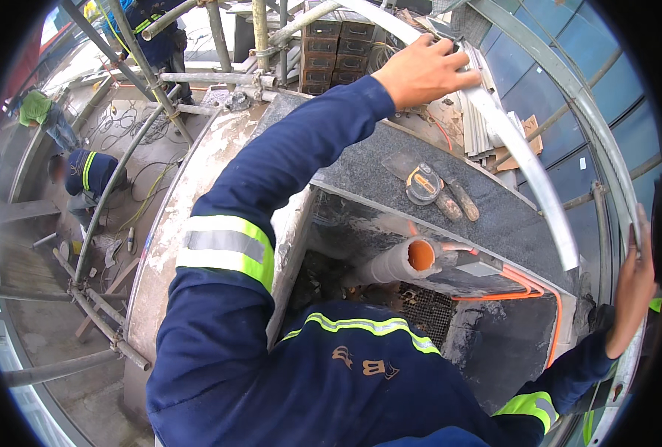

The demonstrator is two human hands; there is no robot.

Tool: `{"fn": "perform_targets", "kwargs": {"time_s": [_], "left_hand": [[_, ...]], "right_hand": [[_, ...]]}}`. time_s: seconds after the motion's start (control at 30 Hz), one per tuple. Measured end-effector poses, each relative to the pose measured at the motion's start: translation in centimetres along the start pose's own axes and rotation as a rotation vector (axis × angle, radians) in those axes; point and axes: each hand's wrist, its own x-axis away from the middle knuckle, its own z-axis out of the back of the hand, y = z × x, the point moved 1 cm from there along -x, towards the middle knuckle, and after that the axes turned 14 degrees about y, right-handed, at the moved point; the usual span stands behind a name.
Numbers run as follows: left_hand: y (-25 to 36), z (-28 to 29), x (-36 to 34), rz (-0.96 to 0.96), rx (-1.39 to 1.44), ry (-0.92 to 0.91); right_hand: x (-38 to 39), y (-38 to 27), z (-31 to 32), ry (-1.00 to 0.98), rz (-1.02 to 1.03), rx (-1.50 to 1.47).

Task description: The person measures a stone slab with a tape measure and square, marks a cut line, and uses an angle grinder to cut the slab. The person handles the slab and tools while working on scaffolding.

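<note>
My left hand is closed over a long silvery metal straightedge, its fingers curled round the bar. The straightedge appears curved in this view and slants down toward the right, its end above the dark stone ledge. At the far right my right hand grips the edge of a long metal beam, though its fingertips are partly hidden. On the ledge between my arms lie a yellow-and-black tape measure and wooden-handled tools.
Below my chest is a recess with an orange-lined upright pipe and orange conduit. Scaffold poles stand at left, with people at work beyond. Stacked dark boxes sit at the back; blue panels line the right.
</note>
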Motion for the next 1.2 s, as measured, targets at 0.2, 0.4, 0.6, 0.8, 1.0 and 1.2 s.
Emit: {"fn": "perform_targets", "kwargs": {"time_s": [0.2, 0.4, 0.6, 0.8, 1.0, 1.2], "left_hand": [[4.1, 10.7, 11.0, -0.164, 0.075, -0.146], [3.6, 16.2, 18.1, 0.026, 0.174, -0.362], [1.5, 17.7, 20.8, 0.210, 0.194, -0.747], [-3.7, 18.7, 21.7, 0.613, 0.147, -0.808], [-7.3, 14.9, 26.5, 1.310, 0.474, -0.597], [-8.2, 10.9, 26.2, 1.499, 0.119, -0.490]], "right_hand": [[14.8, -19.1, -10.0, -0.681, -0.327, -1.155], [16.4, -28.6, -9.7, -0.495, -0.130, -1.129], [15.2, -32.3, -7.7, -0.525, -0.093, -1.069], [14.3, -35.0, -7.5, -0.578, -0.096, -0.969], [13.7, -35.9, -8.8, -0.605, -0.087, -1.029], [13.3, -34.8, -10.2, -0.691, -0.052, -1.105]]}}
